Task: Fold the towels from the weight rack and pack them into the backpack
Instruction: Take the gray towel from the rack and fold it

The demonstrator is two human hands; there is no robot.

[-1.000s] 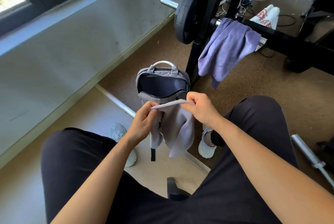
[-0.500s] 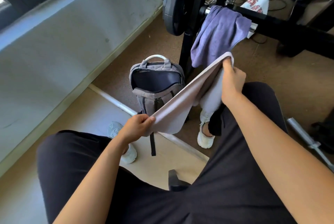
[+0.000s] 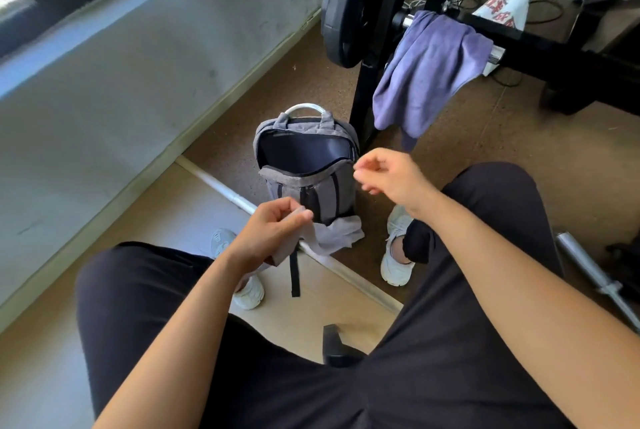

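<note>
A grey backpack (image 3: 311,186) stands upright on the floor between my feet, its top zipped open onto a dark inside. My left hand (image 3: 273,231) pinches a corner of a light grey towel (image 3: 334,234), which hangs down in front of the backpack's base. My right hand (image 3: 391,174) hovers just right of the backpack's mouth, fingers loosely curled, holding nothing. A purple towel (image 3: 429,71) is draped over the barbell on the black weight rack (image 3: 374,47) behind the backpack.
A black weight plate (image 3: 346,9) sits on the bar at the rack. A white bar (image 3: 221,189) lies along the floor mat's edge. A second barbell (image 3: 595,276) lies at the right. A white printed bag (image 3: 505,5) and cables sit beyond the rack. My black-trousered legs fill the foreground.
My right hand let go of the grey towel and dropped back beside the backpack's mouth. The towel, stretched between both hands before, now hangs from my left hand alone.
</note>
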